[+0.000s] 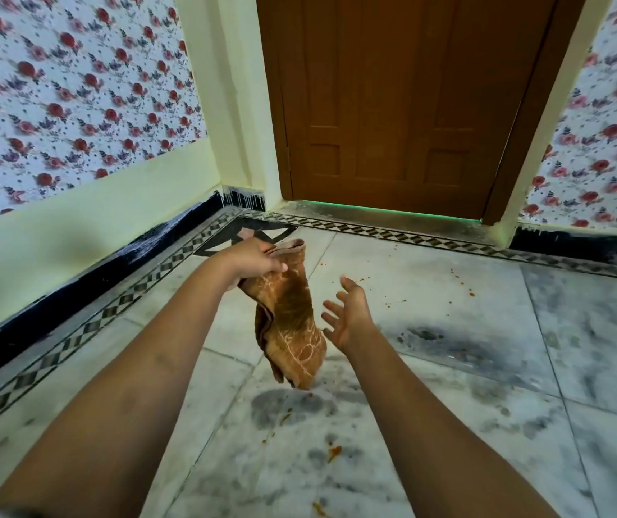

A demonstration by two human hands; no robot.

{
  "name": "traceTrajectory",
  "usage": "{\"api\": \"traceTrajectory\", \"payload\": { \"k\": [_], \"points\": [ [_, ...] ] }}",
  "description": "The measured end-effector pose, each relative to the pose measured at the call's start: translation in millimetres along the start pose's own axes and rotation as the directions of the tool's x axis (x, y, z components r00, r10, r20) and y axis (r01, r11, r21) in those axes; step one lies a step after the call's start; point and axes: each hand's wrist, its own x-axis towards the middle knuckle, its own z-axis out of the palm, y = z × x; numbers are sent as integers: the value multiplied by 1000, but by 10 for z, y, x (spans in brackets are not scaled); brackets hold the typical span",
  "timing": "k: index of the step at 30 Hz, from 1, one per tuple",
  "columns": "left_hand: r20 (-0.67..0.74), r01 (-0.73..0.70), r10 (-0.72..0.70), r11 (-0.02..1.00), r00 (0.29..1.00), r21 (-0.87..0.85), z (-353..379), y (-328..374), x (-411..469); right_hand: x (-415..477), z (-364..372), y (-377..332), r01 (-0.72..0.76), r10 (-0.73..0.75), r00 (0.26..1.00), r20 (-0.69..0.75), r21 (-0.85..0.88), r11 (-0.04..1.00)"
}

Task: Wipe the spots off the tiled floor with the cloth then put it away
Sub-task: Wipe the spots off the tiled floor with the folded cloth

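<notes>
A brown patterned cloth [292, 323] hangs down in the air, pinched at its top edge by my left hand [254, 257]. My right hand [348, 312] is open just right of the cloth, fingers spread, not touching it as far as I can tell. The white marble tiled floor [449, 304] carries orange-brown spots: small specks [470, 292] toward the door, a smear [334, 453] near my right forearm, and another smear [318, 509] at the bottom edge.
A closed brown wooden door [404, 102] stands straight ahead. Floral-papered walls [75, 87] flank it on both sides, with a black skirting [94, 271] and a patterned tile border [112, 312] along the left wall.
</notes>
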Motion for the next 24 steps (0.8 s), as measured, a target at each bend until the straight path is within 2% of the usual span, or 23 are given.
{"api": "traceTrajectory", "payload": {
  "k": [3,7,12,17,19,22,24],
  "points": [
    [15,-75,74,995,997,71,131,225,-26,13,-47,75,-128,136,990,-23,216,968],
    [130,-134,135,991,982,-16,299,551,-123,3,-83,88,-163,182,982,-51,262,951],
    [207,-169,216,960,954,-224,346,738,-184,-19,-101,40,-24,-49,991,127,518,855],
    [271,-88,215,906,938,-415,350,552,-91,-13,-147,-8,34,-203,958,201,625,780],
    [240,-78,205,888,949,-452,324,478,-17,-23,-175,-26,35,-212,953,216,619,785],
    [80,-91,137,902,987,-422,256,347,131,24,-275,-19,11,-203,948,245,614,789],
    [17,-80,94,917,995,-390,243,238,217,30,-304,-29,-3,-191,939,286,562,827]
  ]
}}
